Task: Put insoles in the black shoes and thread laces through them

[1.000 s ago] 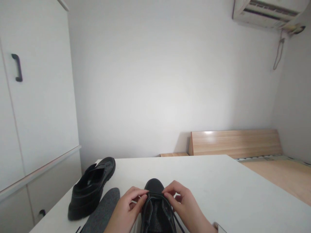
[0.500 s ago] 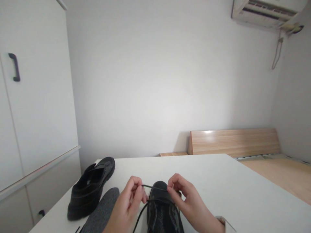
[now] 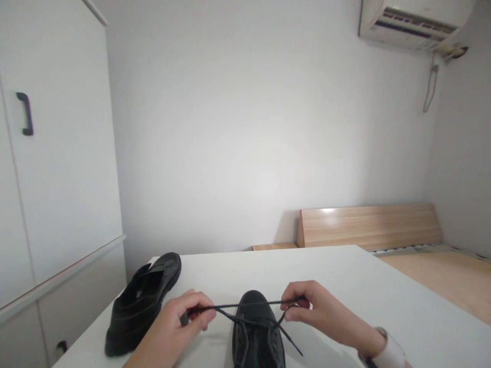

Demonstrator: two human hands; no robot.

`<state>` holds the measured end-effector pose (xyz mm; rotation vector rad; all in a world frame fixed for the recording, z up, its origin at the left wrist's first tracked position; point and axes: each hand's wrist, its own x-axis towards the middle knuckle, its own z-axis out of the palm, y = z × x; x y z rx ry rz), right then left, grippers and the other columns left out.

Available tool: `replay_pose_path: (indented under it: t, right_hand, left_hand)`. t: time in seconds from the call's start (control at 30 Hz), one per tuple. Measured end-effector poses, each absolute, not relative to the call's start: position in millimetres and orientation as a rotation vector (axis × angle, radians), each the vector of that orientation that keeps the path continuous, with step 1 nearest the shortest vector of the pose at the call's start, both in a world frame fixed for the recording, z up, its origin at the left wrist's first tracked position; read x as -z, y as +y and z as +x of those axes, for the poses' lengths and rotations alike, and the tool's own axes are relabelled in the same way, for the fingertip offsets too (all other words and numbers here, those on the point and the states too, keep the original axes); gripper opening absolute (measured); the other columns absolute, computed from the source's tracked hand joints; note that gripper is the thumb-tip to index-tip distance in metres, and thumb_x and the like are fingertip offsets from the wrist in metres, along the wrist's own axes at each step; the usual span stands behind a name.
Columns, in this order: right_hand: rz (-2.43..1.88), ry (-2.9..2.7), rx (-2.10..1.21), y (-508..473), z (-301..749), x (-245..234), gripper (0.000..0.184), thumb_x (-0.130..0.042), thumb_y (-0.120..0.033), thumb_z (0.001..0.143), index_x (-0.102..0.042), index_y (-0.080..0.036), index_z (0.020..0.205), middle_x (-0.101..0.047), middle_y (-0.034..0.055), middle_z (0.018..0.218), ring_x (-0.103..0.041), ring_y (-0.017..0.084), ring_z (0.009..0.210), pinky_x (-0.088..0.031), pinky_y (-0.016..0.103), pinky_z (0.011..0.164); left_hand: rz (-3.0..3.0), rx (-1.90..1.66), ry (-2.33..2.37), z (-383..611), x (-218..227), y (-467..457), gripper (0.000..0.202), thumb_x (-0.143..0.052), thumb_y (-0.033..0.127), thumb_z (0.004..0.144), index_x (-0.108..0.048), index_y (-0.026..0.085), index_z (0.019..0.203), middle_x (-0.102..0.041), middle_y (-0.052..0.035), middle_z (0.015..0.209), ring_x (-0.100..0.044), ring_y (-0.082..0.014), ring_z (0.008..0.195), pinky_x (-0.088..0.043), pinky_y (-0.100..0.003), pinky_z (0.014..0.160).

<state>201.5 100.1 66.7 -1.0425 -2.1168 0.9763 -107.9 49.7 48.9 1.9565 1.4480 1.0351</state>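
A black shoe [image 3: 253, 337] stands on the white table [image 3: 330, 276] in front of me, toe pointing away, its lower part cut off by the frame. Between my hands a black shoelace [image 3: 251, 305] is drawn nearly straight across the shoe's toe. My left hand [image 3: 187, 319] pinches it left of the shoe; my right hand [image 3: 305, 304] is closed on it to the right. More lace runs through the front of the lacing, and a loose tip hangs below my right hand. Beyond my left arm lies a second black shoe [image 3: 141, 301], without visible laces.
A white cabinet [image 3: 72, 153] with dark handles borders the table on the left. Behind the table is a white wall [image 3: 230, 128]. A wooden headboard [image 3: 368, 225] and bed base are at the right, and an air conditioner [image 3: 418, 25] hangs above.
My hands have moved apart, pulling the lace longer and tighter across the shoe. A grey insole seen earlier beside the left shoe is now mostly or wholly hidden behind my left arm.
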Motion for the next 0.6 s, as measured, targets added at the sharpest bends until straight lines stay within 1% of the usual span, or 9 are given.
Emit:
replay_pose_path:
  t: [0.13,0.2,0.23,0.3,0.37,0.43,0.5,0.57,0.6]
  right_hand:
    - [-0.993,-1.831,-0.837,113.0,214.4,-65.7,0.025,-0.072,-0.040,0.080,-0.066,-0.016,0.076,-0.053,-0.0028,0.064,-0.042,0.013,0.064,-0.034,0.026,0.060]
    - [-0.894,-1.586,-0.801,116.2,217.6,-64.7,0.029,-0.073,-0.045,0.081,-0.065,-0.017,0.078,-0.052,-0.0029,0.067,-0.044,0.013,0.065,-0.036,0.025,0.060]
    - [-0.827,-1.465,-0.812,115.6,217.4,-65.3,0.030,-0.074,-0.047,0.080,-0.066,-0.018,0.080,-0.053,-0.0028,0.068,-0.044,0.012,0.065,-0.037,0.024,0.060]
    - [-0.694,-1.265,-0.864,109.3,213.4,-70.2,0.031,-0.077,-0.048,0.078,-0.068,-0.019,0.083,-0.055,-0.0024,0.069,-0.047,0.011,0.064,-0.040,0.022,0.059]
    - [-0.566,-1.125,-0.917,97.9,205.0,-80.6,0.029,-0.080,-0.046,0.076,-0.069,-0.020,0.084,-0.058,-0.0019,0.069,-0.049,0.010,0.063,-0.043,0.019,0.058]
    - [-0.450,-1.038,-0.950,84.4,192.6,-94.6,0.027,-0.082,-0.043,0.076,-0.069,-0.021,0.084,-0.060,-0.0019,0.069,-0.052,0.009,0.062,-0.044,0.017,0.057]
    - [-0.375,-1.045,-1.003,72.0,175.6,-108.5,0.026,-0.081,-0.041,0.077,-0.068,-0.021,0.085,-0.062,-0.0018,0.068,-0.055,0.009,0.060,-0.046,0.017,0.055]
    - [-0.345,-1.176,-1.102,61.5,153.8,-119.2,0.026,-0.078,-0.043,0.081,-0.067,-0.020,0.087,-0.065,-0.0008,0.067,-0.059,0.010,0.058,-0.049,0.020,0.056]
    - [-0.345,-1.273,-1.158,56.8,141.7,-123.1,0.027,-0.075,-0.044,0.084,-0.067,-0.019,0.088,-0.066,0.0000,0.068,-0.061,0.011,0.058,-0.051,0.022,0.057]
  left_hand:
    - [1.639,-1.461,1.299,-124.3,-54.7,53.3,0.025,-0.066,0.044,0.083,-0.068,0.019,0.080,-0.065,-0.0017,0.084,-0.058,-0.0211,0.089,-0.044,-0.025,0.082]
    - [1.358,-1.624,1.116,-128.4,-57.9,51.6,0.023,-0.067,0.043,0.083,-0.068,0.020,0.083,-0.069,-0.0027,0.089,-0.061,-0.0224,0.097,-0.048,-0.026,0.087]
    - [1.245,-1.663,0.993,-128.8,-60.5,49.3,0.020,-0.067,0.041,0.084,-0.067,0.021,0.082,-0.069,-0.0021,0.086,-0.062,-0.0219,0.094,-0.050,-0.027,0.086]
    - [1.101,-1.660,0.769,-126.8,-67.8,42.0,0.019,-0.066,0.036,0.086,-0.061,0.022,0.074,-0.064,0.0011,0.071,-0.062,-0.0177,0.073,-0.055,-0.026,0.069]
    - [1.037,-1.640,0.626,-121.9,-78.0,32.7,0.025,-0.066,0.032,0.087,-0.055,0.022,0.067,-0.054,0.0046,0.057,-0.049,-0.0123,0.049,-0.049,-0.022,0.048]
    - [1.013,-1.676,0.560,-115.0,-89.9,24.0,0.028,-0.068,0.033,0.086,-0.054,0.021,0.065,-0.049,0.0060,0.052,-0.040,-0.0096,0.041,-0.044,-0.021,0.040]
    - [1.007,-1.762,0.616,-105.6,-101.7,17.5,0.026,-0.072,0.037,0.083,-0.057,0.021,0.068,-0.057,0.0048,0.058,-0.050,-0.0106,0.047,-0.050,-0.020,0.045]
    - [1.023,-1.786,0.746,-94.0,-110.6,13.5,0.031,-0.080,0.046,0.073,-0.062,0.021,0.077,-0.069,0.0004,0.076,-0.066,-0.0172,0.071,-0.059,-0.024,0.062]
    - [1.041,-1.751,0.789,-87.8,-113.1,12.0,0.037,-0.083,0.050,0.068,-0.064,0.021,0.080,-0.072,-0.0022,0.086,-0.069,-0.0219,0.085,-0.061,-0.028,0.073]
